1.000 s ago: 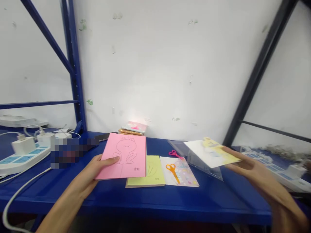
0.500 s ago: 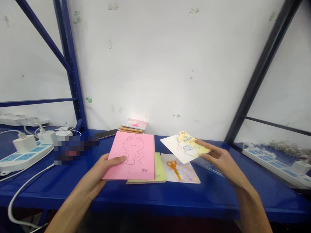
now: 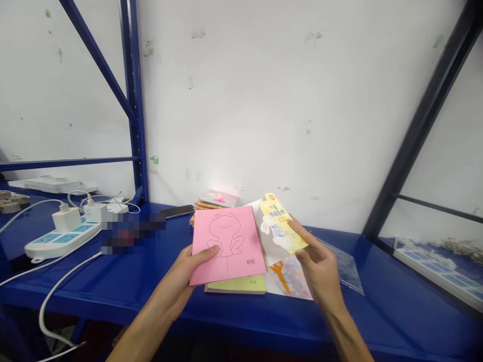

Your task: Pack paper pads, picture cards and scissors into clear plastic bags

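Observation:
My left hand (image 3: 187,274) pinches the lower left edge of a pink paper pad (image 3: 225,245) printed with a frog outline, held tilted above a yellow-green pad (image 3: 237,284) on the blue shelf (image 3: 113,281). My right hand (image 3: 317,266) grips a white and yellow printed card (image 3: 277,226), bringing it right beside the pink pad. Under that card lies a patterned sheet with orange scissors (image 3: 279,271) on it.
A clear plastic sleeve (image 3: 345,269) lies on the shelf to the right of my hand. A small stack of booklets (image 3: 217,199) and a dark phone (image 3: 175,211) sit by the wall. White power strips with chargers and cables (image 3: 60,234) occupy the left side.
My right hand carried the card leftward, from over the plastic sleeve to beside the pink pad. The view shifted so the pads sit further right.

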A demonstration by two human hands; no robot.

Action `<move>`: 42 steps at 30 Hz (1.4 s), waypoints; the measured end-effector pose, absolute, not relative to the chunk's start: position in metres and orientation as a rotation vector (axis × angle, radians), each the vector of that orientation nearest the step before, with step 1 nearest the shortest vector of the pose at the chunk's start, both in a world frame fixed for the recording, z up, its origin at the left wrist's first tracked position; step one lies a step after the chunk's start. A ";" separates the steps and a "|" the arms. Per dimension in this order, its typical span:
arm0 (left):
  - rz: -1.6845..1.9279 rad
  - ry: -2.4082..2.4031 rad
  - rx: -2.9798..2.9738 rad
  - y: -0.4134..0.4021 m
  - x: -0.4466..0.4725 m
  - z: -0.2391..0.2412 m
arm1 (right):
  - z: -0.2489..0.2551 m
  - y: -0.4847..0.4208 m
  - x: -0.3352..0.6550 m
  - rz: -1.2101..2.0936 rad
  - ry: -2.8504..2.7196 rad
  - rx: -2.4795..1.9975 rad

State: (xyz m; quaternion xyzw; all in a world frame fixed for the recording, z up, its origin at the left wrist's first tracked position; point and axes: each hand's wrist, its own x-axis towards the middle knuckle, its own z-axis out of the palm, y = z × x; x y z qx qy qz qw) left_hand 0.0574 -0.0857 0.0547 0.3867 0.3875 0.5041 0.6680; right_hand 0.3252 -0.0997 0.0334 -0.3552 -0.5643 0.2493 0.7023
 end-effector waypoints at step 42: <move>1.297 0.934 1.412 -0.061 0.085 0.007 | 0.000 -0.076 0.290 1.031 -1.439 -0.986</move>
